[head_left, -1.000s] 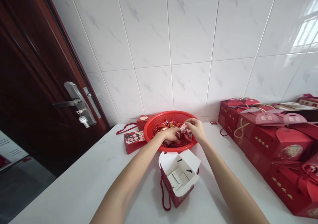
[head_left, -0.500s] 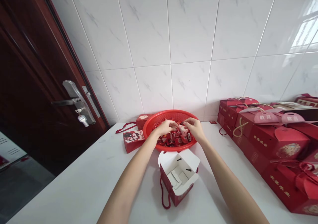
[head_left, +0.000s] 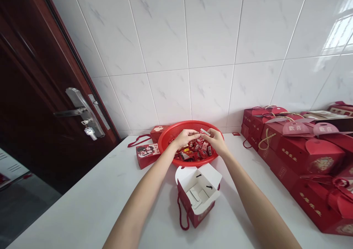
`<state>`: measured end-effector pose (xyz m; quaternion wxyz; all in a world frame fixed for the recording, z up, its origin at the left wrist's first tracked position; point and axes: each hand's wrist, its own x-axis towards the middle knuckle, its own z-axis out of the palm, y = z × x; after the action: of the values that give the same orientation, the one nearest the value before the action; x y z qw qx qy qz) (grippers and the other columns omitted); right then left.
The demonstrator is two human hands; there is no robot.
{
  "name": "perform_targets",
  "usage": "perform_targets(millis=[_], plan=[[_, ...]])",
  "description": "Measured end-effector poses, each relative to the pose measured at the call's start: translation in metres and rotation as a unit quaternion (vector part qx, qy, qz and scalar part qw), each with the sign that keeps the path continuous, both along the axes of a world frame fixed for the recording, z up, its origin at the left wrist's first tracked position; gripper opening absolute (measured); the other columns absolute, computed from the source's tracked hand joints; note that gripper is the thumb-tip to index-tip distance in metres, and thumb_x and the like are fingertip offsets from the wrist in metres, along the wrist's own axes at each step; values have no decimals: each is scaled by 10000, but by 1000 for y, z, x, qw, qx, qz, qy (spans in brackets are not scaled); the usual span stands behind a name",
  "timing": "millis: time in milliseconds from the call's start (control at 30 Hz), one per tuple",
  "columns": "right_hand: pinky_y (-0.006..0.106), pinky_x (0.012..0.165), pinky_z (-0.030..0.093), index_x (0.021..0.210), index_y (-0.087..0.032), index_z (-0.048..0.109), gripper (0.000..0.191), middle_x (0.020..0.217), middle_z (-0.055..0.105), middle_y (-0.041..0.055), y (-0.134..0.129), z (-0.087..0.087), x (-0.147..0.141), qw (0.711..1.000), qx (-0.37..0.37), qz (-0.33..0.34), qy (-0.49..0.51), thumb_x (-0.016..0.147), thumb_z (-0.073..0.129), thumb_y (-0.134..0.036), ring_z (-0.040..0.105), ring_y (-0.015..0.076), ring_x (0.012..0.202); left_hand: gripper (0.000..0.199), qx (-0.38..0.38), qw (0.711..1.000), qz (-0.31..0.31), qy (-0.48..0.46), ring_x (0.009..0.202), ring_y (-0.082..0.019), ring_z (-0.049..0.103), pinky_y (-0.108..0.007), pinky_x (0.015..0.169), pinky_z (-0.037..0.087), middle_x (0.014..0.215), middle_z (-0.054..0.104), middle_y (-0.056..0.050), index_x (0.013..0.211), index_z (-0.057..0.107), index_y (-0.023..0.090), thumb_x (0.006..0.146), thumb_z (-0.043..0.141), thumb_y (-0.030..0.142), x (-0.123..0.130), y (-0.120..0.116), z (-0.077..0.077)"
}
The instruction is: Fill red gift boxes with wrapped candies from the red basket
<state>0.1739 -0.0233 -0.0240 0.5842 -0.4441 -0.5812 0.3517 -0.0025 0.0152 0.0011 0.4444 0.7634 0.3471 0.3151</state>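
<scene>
A red plastic basket point(head_left: 190, 164) full of red wrapped candies point(head_left: 197, 151) stands against the wall. Over it, my right hand point(head_left: 216, 140) is closed on a small wrapped candy point(head_left: 204, 132) with a whitish edge. My left hand point(head_left: 184, 138) is above the basket's left half, its bent fingers pressed together and reaching to the right thumb; what they hold, if anything, is hidden. In front of the basket, between my forearms, sits a red gift box point(head_left: 190, 205) with its white flaps spread, showing a white inside and a dark red cord handle.
Several filled-out red gift boxes point(head_left: 298, 153) are stacked along the right side of the white table point(head_left: 91, 197). Left of the basket lie a small red box with a printed couple point(head_left: 147, 153) and another red box point(head_left: 158, 132). A dark door point(head_left: 35, 94) stands at the left.
My hands have come closer together over the basket. The right hand has lifted a wrapped candy from the pile, and the left fingers now reach it. The gift box has stayed put.
</scene>
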Motion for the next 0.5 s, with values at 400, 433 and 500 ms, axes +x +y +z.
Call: perform_targets(millis=[400, 433, 500], plan=[[289, 601, 464, 768, -208, 577, 248, 668, 644, -10, 3, 2, -1, 992, 8, -44, 116, 668, 715, -389, 568, 157, 626, 384, -17, 935, -87, 344, 1052, -295, 665, -332, 883, 517, 1051, 733, -50, 1014, 744, 211, 631, 765, 202, 10, -5, -14], [294, 609, 467, 766, -207, 587, 235, 673, 649, -7, 3, 1, -1, 992, 9, -45, 116, 666, 714, -377, 575, 164, 637, 512, -4, 924, -80, 374, 1123, -323, 633, -349, 908, 508, 1159, 703, -63, 1106, 724, 235, 598, 779, 195, 11, -6, -14], [301, 619, 470, 762, -208, 596, 220, 679, 657, -4, 5, -1, -1, 992, 8, -45, 116, 663, 714, -365, 586, 174, 653, 750, 19, 901, -61, 429, 1200, -367, 584, -381, 924, 501, 1316, 626, -98, 1280, 641, 270, 552, 799, 192, 14, -6, -13]])
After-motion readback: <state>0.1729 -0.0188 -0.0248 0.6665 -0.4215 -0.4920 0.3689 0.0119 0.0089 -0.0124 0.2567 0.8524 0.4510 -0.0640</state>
